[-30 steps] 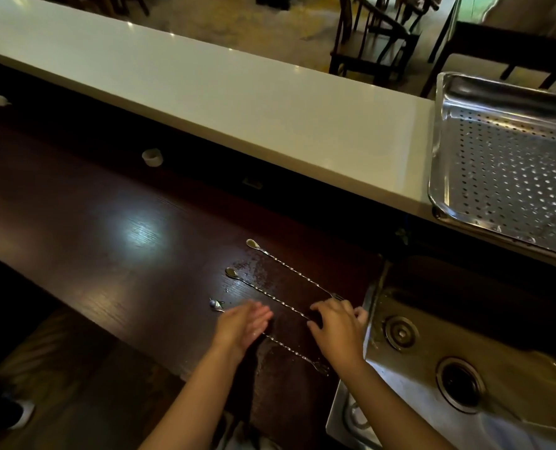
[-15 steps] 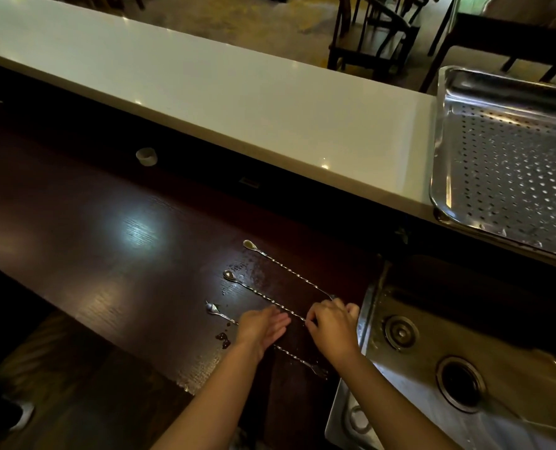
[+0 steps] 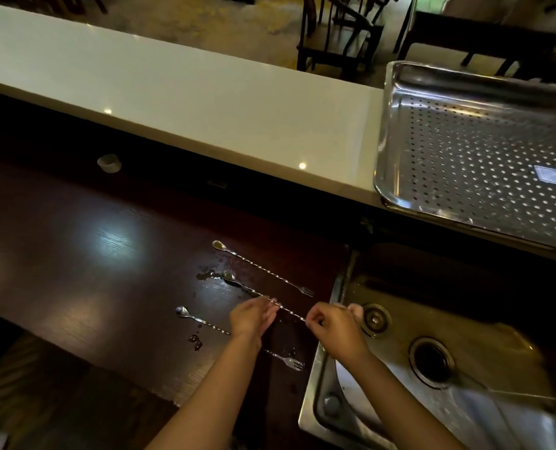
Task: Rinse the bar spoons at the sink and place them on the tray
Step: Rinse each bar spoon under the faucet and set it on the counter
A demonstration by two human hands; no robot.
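Note:
Three long twisted bar spoons lie side by side on the dark wooden counter. The far spoon rests untouched, its fork end toward the sink. The middle spoon is pinched by my right hand at its fork end, and my left hand touches its stem with the fingertips. Its bowl still sits by a small puddle. The near spoon runs under my left wrist, its fork end showing at the sink's edge. The steel sink is at the lower right. The perforated steel tray sits on the white bar top.
A white bar top runs across behind the dark counter. A small white cup stands at the counter's back. Dark liquid drops lie near the front spoon. Chairs stand beyond the bar. The sink drain is open.
Both hands moved from over the near spoon to the middle spoon. My right hand closed on its fork end and my left fingers came onto its stem; the spoon shifted slightly right.

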